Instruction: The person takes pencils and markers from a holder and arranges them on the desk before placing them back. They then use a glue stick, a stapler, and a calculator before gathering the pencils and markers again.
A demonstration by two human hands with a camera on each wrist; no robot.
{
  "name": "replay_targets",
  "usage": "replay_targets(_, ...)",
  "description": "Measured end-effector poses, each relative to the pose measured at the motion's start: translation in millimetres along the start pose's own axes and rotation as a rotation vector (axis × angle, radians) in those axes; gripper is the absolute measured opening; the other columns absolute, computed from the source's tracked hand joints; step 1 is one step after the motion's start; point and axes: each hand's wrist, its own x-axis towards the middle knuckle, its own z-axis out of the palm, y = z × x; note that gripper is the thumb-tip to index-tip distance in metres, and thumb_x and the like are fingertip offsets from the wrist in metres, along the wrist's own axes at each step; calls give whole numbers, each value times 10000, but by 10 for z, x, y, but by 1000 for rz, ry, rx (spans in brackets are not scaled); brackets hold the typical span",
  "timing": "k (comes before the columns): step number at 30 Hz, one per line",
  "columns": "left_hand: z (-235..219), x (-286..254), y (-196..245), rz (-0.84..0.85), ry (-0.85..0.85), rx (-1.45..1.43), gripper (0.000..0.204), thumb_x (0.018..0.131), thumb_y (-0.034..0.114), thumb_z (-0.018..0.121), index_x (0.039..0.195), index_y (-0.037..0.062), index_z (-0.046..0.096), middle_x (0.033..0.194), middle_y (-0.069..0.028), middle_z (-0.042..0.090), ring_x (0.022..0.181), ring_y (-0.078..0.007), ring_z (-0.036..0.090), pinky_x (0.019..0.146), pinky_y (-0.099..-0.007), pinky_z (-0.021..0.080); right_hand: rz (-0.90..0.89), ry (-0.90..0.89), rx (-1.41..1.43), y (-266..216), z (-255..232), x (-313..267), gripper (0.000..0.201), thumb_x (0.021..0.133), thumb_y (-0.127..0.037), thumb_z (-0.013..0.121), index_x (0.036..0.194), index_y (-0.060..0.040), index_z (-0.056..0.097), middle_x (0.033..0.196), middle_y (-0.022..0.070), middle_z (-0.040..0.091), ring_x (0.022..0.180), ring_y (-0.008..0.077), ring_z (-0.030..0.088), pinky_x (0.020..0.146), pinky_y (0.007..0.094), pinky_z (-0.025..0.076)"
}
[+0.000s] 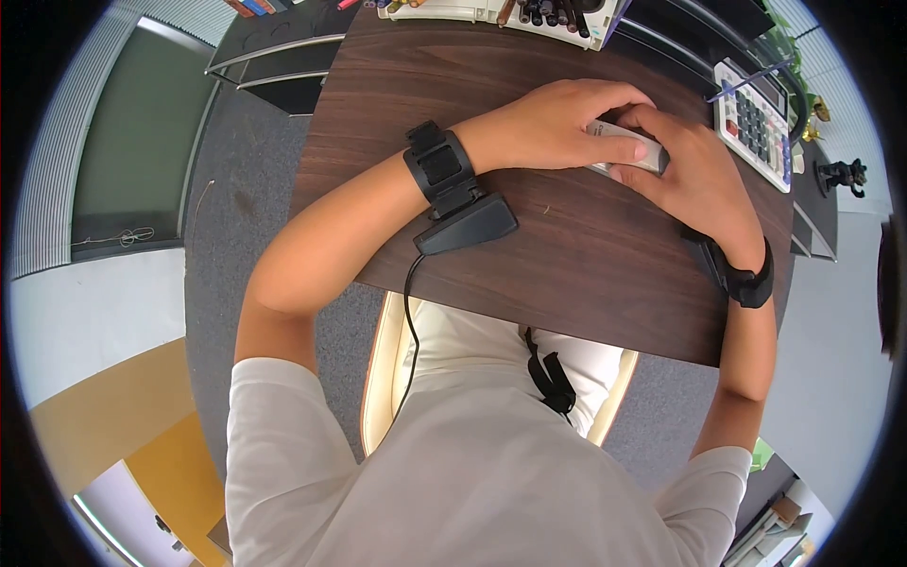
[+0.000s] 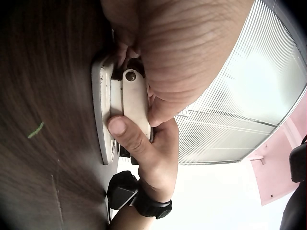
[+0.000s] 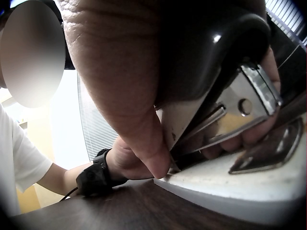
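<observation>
A white stapler [image 1: 601, 132] with a dark front cap is on the wooden desk [image 1: 576, 274], between both hands. My left hand [image 1: 553, 123] grips its rear half, the thumb lying along the top. My right hand [image 1: 704, 170] curls round the front end, its thumb low at the side. In the left wrist view, the stapler's pivot pin [image 2: 131, 75] shows beside the left palm. In the right wrist view, the metal magazine [image 3: 240, 108] stands above the white base [image 3: 230, 184], with a gap over the anvil plate [image 3: 268, 148]. The hands hide much of the stapler's middle.
A white calculator [image 1: 756, 123] lies right of the hands, a pen [image 1: 751, 80] across its upper end. At the back stands a white organizer [image 1: 472, 11] with several markers. A cable [image 1: 408, 312] hangs from the left wrist device [image 1: 468, 222] over the desk edge.
</observation>
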Motion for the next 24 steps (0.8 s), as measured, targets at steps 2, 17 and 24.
replay_targets(2, -5, -2, 12, -12, -5, -9, 519, 908, 422, 608, 1262, 50, 528, 1094, -108, 625, 1006, -210, 596, 884, -325, 464, -14, 5, 3, 4, 0, 1, 407, 733, -265, 740, 1054, -39, 634, 886, 164, 670, 686, 326, 643, 629, 407, 483)
replay_targets(17, -14, 1, 23, -30, -19, 8, 523, 910, 416, 605, 1279, 56, 522, 1128, -114, 623, 1038, -212, 593, 903, -324, 457, 27, -22, 3, -22, -17, 3, 395, 731, -269, 740, 1035, -39, 636, 847, 177, 662, 703, 346, 636, 636, 417, 481)
replay_targets(24, -8, 1, 10, -6, -12, 4, 525, 909, 425, 604, 1276, 59, 524, 1103, -105, 622, 1021, -205, 591, 891, -324, 459, 36, -17, -2, -36, -20, 5, 384, 729, -268, 738, 1024, -42, 639, 851, 176, 661, 716, 350, 633, 642, 420, 481)
